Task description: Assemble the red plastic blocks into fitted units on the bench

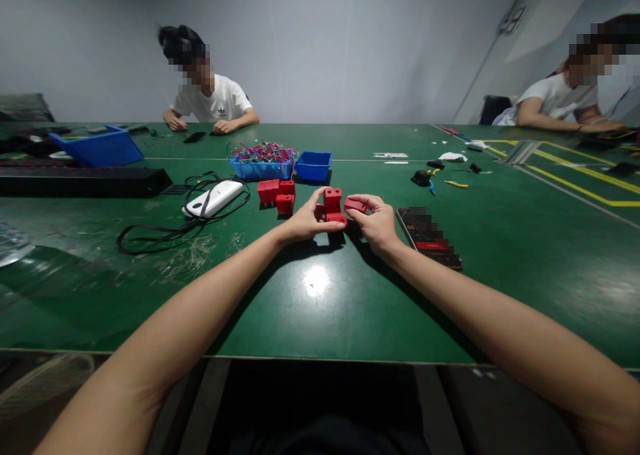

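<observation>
My left hand (306, 220) is closed around a red stepped block with small holes (333, 205), its thumb along the near side. Just to the right, my right hand (376, 221) pinches a smaller red block (355, 204) between thumb and fingers. The two held pieces are close together above the table; whether they touch I cannot tell. Beyond my left hand, a cluster of red blocks (273, 191) sits on the green table (280, 308). A phone with a lit screen (425, 236) lies beside my right hand.
A blue bin of colourful wires (263, 168) and a smaller blue bin (314, 166) stand behind the blocks. To the left lie a white device (214, 198), a looped black cable (145, 240) and a long black bar (83, 182). Two people sit across the table.
</observation>
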